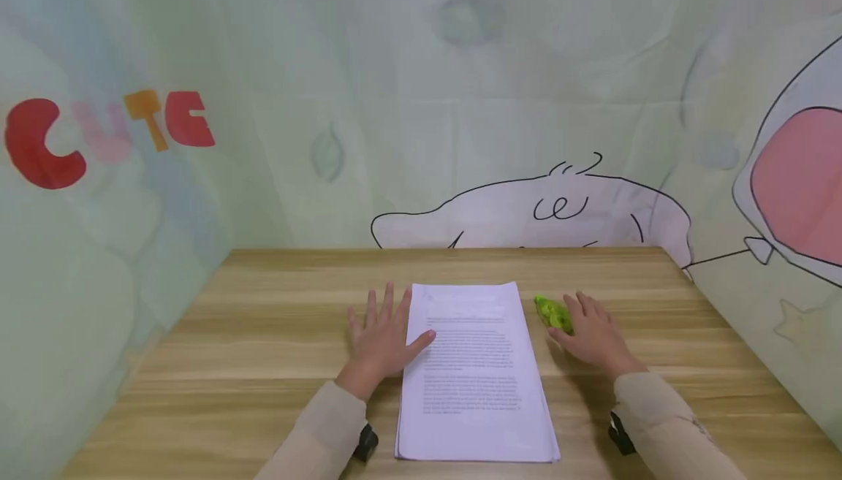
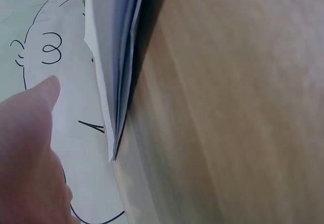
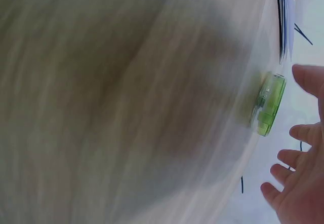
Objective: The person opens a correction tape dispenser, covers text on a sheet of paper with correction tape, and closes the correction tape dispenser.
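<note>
A stack of printed paper sheets (image 1: pixel 470 392) lies on the table. My left hand (image 1: pixel 380 345) is spread with straight fingers at the stack's left edge, the thumb reaching over the top sheet. In the left wrist view the stack (image 2: pixel 114 57) shows edge-on beside the left hand (image 2: pixel 28 148). Right of the paper lies a small green see-through correction tape (image 1: pixel 554 313) with a pointed end. The right hand (image 1: pixel 595 334) hovers at it, covering its right part in the head view. In the right wrist view a gap shows between the correction tape (image 3: pixel 271 105) and the spread fingers (image 3: pixel 288 158).
The wood-grain table (image 1: pixel 276 305) ends at the back and sides against a pale curtain (image 1: pixel 395 100) printed with cartoon drawings and coloured letters. Black straps (image 1: pixel 365 442) circle the wrists over the beige sleeves (image 1: pixel 322 429).
</note>
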`<state>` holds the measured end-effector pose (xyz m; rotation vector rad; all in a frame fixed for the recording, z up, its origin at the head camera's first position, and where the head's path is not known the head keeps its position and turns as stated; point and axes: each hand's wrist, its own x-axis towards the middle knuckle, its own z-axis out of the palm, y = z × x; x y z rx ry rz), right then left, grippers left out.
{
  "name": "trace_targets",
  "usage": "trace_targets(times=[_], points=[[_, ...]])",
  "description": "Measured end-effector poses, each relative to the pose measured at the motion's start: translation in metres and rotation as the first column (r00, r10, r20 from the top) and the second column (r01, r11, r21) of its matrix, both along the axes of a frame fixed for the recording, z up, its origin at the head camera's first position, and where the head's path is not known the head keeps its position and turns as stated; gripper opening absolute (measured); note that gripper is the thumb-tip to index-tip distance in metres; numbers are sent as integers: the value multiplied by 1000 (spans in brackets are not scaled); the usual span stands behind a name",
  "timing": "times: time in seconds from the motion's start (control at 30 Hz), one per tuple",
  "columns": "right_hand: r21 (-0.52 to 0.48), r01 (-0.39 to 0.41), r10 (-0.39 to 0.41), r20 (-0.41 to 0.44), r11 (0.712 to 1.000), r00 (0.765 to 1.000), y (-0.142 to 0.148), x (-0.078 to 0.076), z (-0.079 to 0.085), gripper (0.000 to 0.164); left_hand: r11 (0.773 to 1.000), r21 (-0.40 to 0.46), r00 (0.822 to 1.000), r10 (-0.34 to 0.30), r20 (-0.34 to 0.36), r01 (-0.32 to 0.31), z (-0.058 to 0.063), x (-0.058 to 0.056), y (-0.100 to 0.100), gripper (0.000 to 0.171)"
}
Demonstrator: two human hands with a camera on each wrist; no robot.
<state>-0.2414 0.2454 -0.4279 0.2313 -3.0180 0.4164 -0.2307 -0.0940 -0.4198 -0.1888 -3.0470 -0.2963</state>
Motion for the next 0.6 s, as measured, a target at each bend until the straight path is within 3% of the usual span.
trace_targets(times=[0.23, 0.6], points=[[-84, 3, -3, -9, 996, 1000, -4, -5, 0, 62, 998, 54, 999, -13, -36, 15, -2, 1, 2, 85], [31, 53, -53, 19, 998, 998, -16, -18, -10, 61, 993, 112, 997, -20, -69, 27, 0, -1, 2, 58]])
